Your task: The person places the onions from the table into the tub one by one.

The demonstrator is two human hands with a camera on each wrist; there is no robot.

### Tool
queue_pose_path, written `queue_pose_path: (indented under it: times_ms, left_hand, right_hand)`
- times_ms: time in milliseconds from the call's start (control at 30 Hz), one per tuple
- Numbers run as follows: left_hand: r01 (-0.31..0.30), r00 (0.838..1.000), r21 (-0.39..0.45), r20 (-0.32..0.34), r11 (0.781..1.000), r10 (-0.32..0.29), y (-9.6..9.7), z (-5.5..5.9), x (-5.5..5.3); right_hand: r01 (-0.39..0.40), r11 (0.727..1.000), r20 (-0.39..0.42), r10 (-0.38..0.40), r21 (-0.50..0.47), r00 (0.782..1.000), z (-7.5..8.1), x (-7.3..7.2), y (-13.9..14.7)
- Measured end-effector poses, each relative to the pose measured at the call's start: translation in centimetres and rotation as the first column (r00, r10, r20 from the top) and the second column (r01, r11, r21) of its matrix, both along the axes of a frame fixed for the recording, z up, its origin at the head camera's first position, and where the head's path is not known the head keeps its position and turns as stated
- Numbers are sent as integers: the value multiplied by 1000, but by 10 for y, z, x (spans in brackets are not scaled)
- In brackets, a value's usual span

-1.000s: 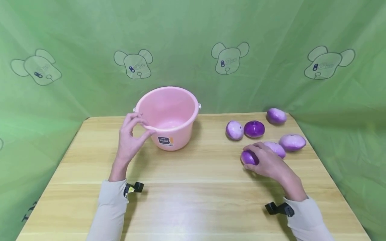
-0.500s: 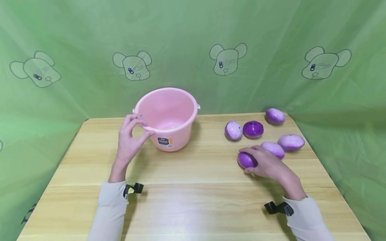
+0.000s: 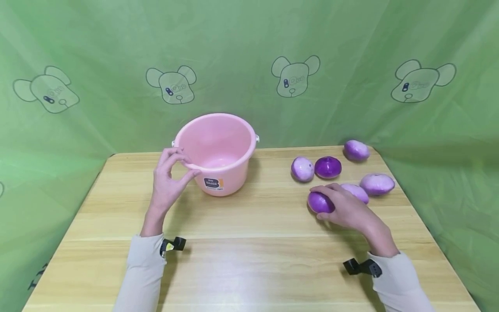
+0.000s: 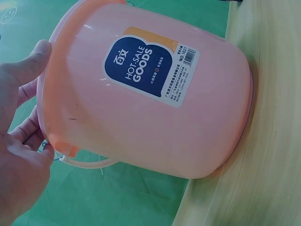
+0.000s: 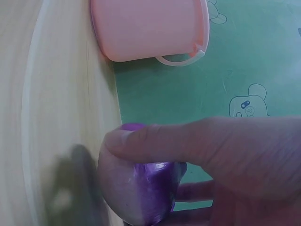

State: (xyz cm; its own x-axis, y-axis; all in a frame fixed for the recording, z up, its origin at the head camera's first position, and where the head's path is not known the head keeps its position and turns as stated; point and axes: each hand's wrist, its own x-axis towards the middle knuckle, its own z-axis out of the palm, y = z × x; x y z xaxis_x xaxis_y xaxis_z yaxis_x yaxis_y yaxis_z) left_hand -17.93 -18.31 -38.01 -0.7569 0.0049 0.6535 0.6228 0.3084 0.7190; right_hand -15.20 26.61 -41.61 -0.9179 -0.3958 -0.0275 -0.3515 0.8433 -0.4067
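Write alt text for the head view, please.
A person's right hand grips a purple onion-like bulb while the left hand pinches the rim of a pink bucket on a wooden table. Five similar bulbs lie on the table's right side.

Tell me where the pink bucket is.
In the head view, the pink bucket stands left of centre toward the back of the wooden table, before the green curtain; the left hand grips its near-left rim.
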Motion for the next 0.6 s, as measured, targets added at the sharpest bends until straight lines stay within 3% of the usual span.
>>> queue_pose_path:
  times_ms: [600]
  left_hand:
    - [5,1000,3,12,1000,-5,-1,0,-1]
  right_hand:
    - [-38,998,-45,36,-59,998,15,-6,-9]
